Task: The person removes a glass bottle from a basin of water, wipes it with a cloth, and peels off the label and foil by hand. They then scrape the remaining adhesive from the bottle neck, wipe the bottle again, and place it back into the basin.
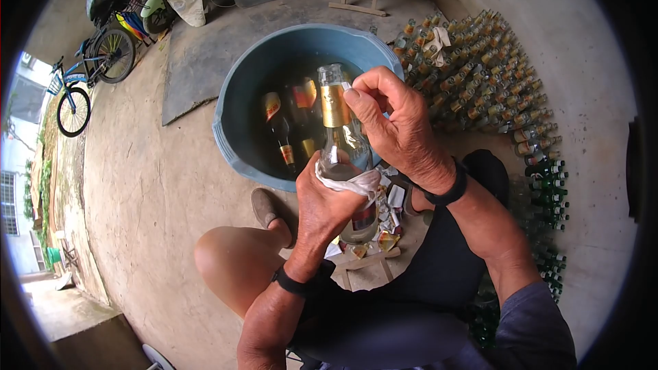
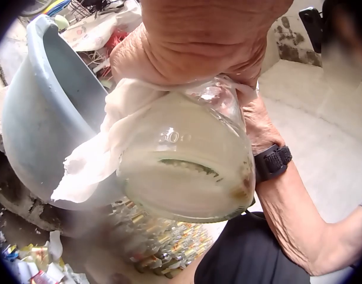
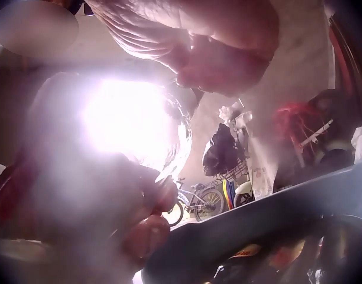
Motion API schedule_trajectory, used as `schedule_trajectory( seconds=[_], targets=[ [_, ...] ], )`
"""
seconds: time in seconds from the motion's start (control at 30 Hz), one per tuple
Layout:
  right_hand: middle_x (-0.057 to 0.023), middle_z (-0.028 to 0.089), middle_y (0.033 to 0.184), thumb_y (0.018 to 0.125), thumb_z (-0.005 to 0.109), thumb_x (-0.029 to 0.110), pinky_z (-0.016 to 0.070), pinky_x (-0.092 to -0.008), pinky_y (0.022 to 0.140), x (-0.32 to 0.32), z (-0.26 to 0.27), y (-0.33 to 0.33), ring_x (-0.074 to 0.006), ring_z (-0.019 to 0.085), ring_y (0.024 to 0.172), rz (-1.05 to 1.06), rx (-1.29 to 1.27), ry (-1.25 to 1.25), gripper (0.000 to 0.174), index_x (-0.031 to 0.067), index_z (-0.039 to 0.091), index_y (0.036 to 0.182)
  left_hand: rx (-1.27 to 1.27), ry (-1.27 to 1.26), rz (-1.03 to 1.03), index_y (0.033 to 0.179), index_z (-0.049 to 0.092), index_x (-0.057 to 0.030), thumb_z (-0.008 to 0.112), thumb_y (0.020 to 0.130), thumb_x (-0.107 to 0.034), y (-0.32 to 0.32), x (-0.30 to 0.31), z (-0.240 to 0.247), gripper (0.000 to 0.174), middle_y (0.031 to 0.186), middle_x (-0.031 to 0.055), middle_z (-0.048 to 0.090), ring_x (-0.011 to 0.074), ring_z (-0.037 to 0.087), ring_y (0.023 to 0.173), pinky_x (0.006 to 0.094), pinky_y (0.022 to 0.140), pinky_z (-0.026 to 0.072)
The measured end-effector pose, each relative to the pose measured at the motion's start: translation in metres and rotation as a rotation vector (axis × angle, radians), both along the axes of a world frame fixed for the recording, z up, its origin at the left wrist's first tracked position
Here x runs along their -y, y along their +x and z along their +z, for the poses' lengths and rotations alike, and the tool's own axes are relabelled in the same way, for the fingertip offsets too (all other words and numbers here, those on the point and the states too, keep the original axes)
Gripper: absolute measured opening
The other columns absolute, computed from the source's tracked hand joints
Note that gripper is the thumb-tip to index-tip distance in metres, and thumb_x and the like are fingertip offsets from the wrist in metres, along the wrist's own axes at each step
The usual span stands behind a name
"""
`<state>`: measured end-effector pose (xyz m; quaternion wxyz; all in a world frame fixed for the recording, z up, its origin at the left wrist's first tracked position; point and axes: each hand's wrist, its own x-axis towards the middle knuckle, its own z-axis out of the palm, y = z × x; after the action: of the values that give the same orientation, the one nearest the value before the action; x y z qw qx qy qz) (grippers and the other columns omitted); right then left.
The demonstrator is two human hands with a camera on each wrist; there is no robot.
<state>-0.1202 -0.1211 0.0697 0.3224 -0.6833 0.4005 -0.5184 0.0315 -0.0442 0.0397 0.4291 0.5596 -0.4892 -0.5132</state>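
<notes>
My left hand (image 1: 319,199) grips a clear glass bottle (image 1: 337,149) around its body, with a white cloth (image 1: 351,183) between palm and glass. The bottle tilts away from me, its mouth over the blue tub. Around its neck runs a gold label (image 1: 334,108). At that label's right edge, thumb and forefinger of my right hand (image 1: 401,127) pinch a small pale bit of it. The left wrist view shows the bottle's round base (image 2: 181,171) and the cloth's loose end (image 2: 89,171). Glare washes out much of the right wrist view.
The blue tub (image 1: 236,82) holds water and several labelled bottles (image 1: 277,127). Rows of clear bottles (image 1: 480,75) and green bottles (image 1: 545,185) stand at the right. Torn label scraps (image 1: 389,216) lie by a low wooden stool (image 1: 370,260). A bicycle (image 1: 113,55) stands far left.
</notes>
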Motion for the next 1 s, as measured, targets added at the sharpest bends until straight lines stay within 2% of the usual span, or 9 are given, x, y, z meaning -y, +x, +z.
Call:
schedule_trajectory(
  seconds=[0.13,0.23,0.33,0.43,0.53,0.63,0.83,0.93,1.0],
  targets=[
    [-0.0041,0.061,0.081,0.106,0.067,0.014,0.0492,-0.0275,0.064,-0.003,-0.002,-0.001,-0.0080,0.056,0.072,0.023,0.091,0.109,0.015,0.0007,0.060,0.104,-0.018,0.012,-0.025,0.095,0.063,-0.0012,0.091,0.075,-0.017,0.000,0.000,0.003,0.038,0.082,0.0043,0.073,0.0100,0.067,0.076,0.0291,0.071,0.0557],
    [-0.0019,0.060,0.081,0.107,0.065,0.017,0.0485,-0.0260,0.065,-0.005,-0.002,0.000,-0.0072,0.054,0.073,0.018,0.131,0.182,0.017,0.0010,0.060,0.105,0.087,0.041,-0.113,0.104,0.069,-0.0010,0.085,0.079,-0.013,0.004,0.001,0.005,0.033,0.093,0.0056,0.076,0.0125,0.070,0.085,0.0312,0.080,0.0574],
    [0.0000,0.059,0.081,0.108,0.064,0.020,0.0470,-0.0243,0.065,-0.005,-0.002,0.000,-0.0058,0.053,0.072,0.036,0.173,0.202,0.019,0.0016,0.061,0.106,0.032,0.015,-0.133,0.106,0.068,-0.0012,0.083,0.081,-0.012,0.005,0.000,0.002,0.030,0.094,0.0058,0.076,0.0124,0.070,0.087,0.0306,0.081,0.0568],
    [0.0016,0.058,0.081,0.108,0.065,0.022,0.0454,-0.0232,0.063,-0.006,0.000,0.000,-0.0043,0.051,0.071,0.061,0.227,0.267,0.021,0.0021,0.061,0.104,-0.064,0.020,-0.137,0.107,0.067,-0.0016,0.080,0.084,-0.009,0.007,-0.001,-0.002,0.028,0.096,0.0068,0.076,0.0127,0.070,0.089,0.0304,0.083,0.0567],
    [0.0026,0.058,0.081,0.108,0.065,0.024,0.0443,-0.0224,0.062,-0.004,-0.003,0.001,-0.0032,0.050,0.070,0.060,0.280,0.279,0.023,0.0024,0.062,0.103,-0.245,0.062,-0.068,0.101,0.067,-0.0018,0.086,0.077,-0.017,0.004,-0.001,-0.012,0.034,0.090,0.0056,0.075,0.0122,0.068,0.083,0.0310,0.078,0.0562],
    [0.0034,0.057,0.081,0.108,0.066,0.025,0.0446,-0.0222,0.061,-0.005,-0.003,0.002,-0.0030,0.051,0.069,0.071,0.325,0.328,0.024,0.0024,0.062,0.102,-0.348,0.142,-0.068,0.103,0.066,-0.0024,0.083,0.079,-0.015,0.004,-0.001,-0.016,0.032,0.093,0.0056,0.076,0.0122,0.068,0.085,0.0306,0.080,0.0560],
    [0.0040,0.056,0.080,0.107,0.066,0.025,0.0443,-0.0219,0.060,-0.005,-0.001,0.003,-0.0026,0.050,0.067,0.101,0.394,0.333,0.023,0.0027,0.062,0.102,-0.462,0.167,-0.120,0.107,0.064,-0.0039,0.082,0.081,-0.015,0.006,-0.002,-0.017,0.033,0.094,0.0058,0.075,0.0124,0.069,0.088,0.0306,0.081,0.0562],
    [0.0036,0.056,0.080,0.107,0.066,0.024,0.0443,-0.0218,0.060,-0.006,0.002,0.003,-0.0027,0.050,0.067,0.103,0.424,0.360,0.022,0.0034,0.062,0.100,-0.552,0.118,-0.219,0.120,0.056,-0.0012,0.079,0.089,-0.015,0.009,-0.002,-0.030,0.041,0.101,0.0163,0.072,0.0267,0.072,0.095,0.0413,0.085,0.0621],
    [0.0031,0.056,0.080,0.107,0.066,0.024,0.0448,-0.0217,0.060,-0.006,0.003,0.002,-0.0029,0.050,0.067,0.115,0.467,0.387,0.023,0.0037,0.061,0.099,-0.633,0.136,-0.210,0.122,0.056,-0.0007,0.081,0.088,-0.017,0.007,-0.003,-0.034,0.045,0.105,0.0175,0.071,0.0288,0.072,0.097,0.0442,0.087,0.0628]
  ],
)
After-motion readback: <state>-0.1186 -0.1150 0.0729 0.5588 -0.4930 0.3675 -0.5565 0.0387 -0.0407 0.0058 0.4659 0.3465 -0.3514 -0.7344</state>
